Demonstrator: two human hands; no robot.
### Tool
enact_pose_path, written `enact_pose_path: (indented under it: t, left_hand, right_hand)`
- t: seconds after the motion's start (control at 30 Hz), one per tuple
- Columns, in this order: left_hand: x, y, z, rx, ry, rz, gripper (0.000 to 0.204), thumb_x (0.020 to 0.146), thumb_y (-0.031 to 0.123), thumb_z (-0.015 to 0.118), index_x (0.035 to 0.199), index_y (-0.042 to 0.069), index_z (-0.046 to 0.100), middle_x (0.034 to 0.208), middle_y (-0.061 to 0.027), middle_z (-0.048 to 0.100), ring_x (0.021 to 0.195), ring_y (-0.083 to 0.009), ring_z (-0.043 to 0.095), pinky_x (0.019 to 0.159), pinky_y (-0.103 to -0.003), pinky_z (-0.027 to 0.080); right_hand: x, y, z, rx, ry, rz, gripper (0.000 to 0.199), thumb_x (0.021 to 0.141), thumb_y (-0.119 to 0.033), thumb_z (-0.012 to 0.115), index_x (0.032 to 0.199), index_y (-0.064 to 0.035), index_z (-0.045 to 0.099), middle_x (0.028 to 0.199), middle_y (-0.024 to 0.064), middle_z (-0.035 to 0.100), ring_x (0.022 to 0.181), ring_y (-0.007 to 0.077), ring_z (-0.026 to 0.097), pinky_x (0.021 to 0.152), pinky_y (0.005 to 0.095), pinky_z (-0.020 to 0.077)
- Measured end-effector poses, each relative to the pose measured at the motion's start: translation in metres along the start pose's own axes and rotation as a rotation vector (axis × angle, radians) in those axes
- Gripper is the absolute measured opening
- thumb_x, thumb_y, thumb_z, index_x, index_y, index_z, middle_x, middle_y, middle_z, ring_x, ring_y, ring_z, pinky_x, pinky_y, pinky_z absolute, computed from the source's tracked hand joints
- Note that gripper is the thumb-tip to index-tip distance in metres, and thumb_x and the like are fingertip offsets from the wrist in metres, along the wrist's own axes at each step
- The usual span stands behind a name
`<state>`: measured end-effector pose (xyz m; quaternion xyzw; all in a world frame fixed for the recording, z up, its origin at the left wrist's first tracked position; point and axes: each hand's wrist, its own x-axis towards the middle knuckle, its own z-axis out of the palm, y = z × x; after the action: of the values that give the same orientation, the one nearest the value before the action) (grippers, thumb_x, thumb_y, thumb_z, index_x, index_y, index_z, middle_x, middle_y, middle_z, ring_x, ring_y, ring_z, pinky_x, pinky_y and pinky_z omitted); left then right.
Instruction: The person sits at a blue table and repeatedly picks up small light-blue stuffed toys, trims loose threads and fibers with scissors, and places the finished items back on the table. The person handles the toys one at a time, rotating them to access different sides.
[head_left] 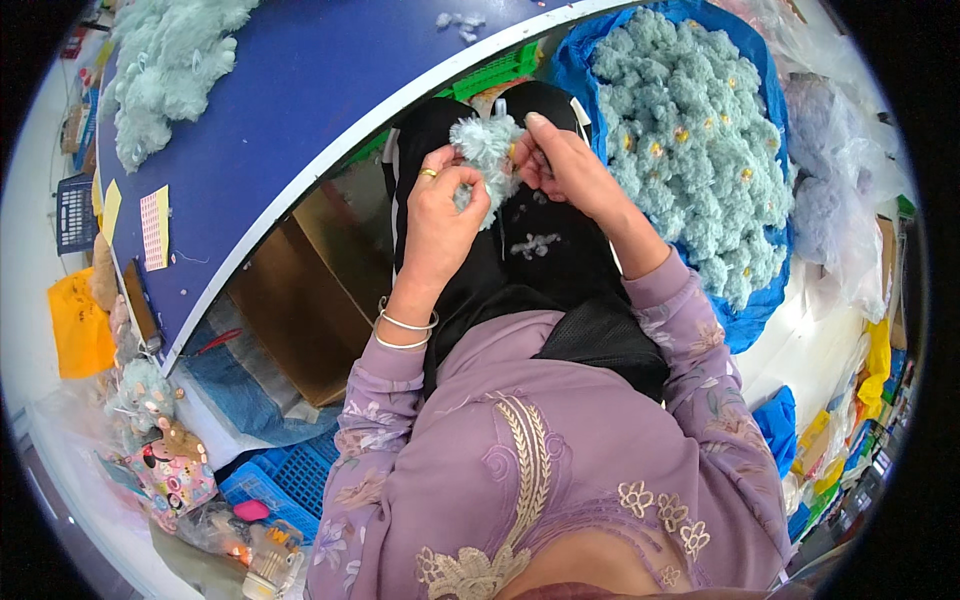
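Both my hands hold one small fluffy pale-teal plush piece (487, 150) above my lap. My left hand (442, 205), with a gold ring and two silver bangles at the wrist, grips its lower left side with bent fingers. My right hand (562, 160) pinches its right edge, fingers close together. Bits of pale stuffing (535, 245) lie on my black lap below. I wear a lilac embroidered top.
A blue sack (745, 320) at my right is heaped with several similar teal plush pieces (690, 140). A blue-topped table (300, 90) at the left carries a teal plush heap (165, 65) and paper slips. Blue crates, toys and clear bags lie around.
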<state>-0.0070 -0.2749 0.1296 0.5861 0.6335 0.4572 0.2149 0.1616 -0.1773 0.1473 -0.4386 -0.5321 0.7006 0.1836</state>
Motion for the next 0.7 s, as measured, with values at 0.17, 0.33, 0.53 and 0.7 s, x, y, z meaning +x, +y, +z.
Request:
enact_pose_path:
  t: [0.17, 0.33, 0.53, 0.7]
  left_hand:
    - [-0.003, -0.004, 0.000, -0.057, -0.009, -0.047, 0.012, 0.078, 0.006, 0.068, 0.087, -0.001, 0.066, 0.116, -0.0188, 0.059, 0.105, -0.0286, 0.060, 0.089, -0.034, 0.046]
    - [-0.002, 0.000, -0.003, -0.130, -0.046, -0.121, 0.013, 0.078, 0.007, 0.069, 0.088, -0.001, 0.066, 0.121, -0.0192, 0.058, 0.109, -0.0281, 0.058, 0.092, -0.034, 0.044]
    - [-0.004, -0.003, -0.001, -0.146, -0.040, -0.119, 0.014, 0.078, 0.007, 0.069, 0.090, -0.001, 0.066, 0.123, -0.0189, 0.056, 0.112, -0.0277, 0.056, 0.094, -0.033, 0.043]
    - [-0.002, -0.003, 0.000, -0.166, -0.025, -0.135, 0.015, 0.078, 0.007, 0.068, 0.090, -0.002, 0.066, 0.123, -0.0177, 0.057, 0.111, -0.0259, 0.057, 0.094, -0.033, 0.043]
  right_hand:
    - [-0.019, 0.005, 0.002, 0.080, -0.250, 0.098, 0.043, 0.096, -0.041, 0.041, 0.087, -0.0028, 0.060, 0.068, 0.0008, 0.050, 0.051, 0.0064, 0.037, 0.044, 0.0224, 0.0284]
    - [-0.035, 0.021, 0.004, 0.135, -0.345, 0.112, 0.038, 0.099, -0.042, 0.044, 0.101, -0.0071, 0.058, 0.065, -0.0040, 0.040, 0.051, 0.0037, 0.035, 0.043, 0.0195, 0.0260]
    - [-0.038, 0.016, 0.005, 0.153, -0.312, 0.269, 0.039, 0.099, -0.043, 0.043, 0.098, -0.0066, 0.057, 0.062, -0.0043, 0.038, 0.045, 0.0034, 0.031, 0.038, 0.0203, 0.0223]
    - [-0.033, 0.027, 0.010, 0.277, -0.405, 0.321, 0.038, 0.100, -0.042, 0.042, 0.089, -0.0072, 0.053, 0.060, -0.0058, 0.035, 0.044, 0.0036, 0.026, 0.037, 0.0200, 0.0193]
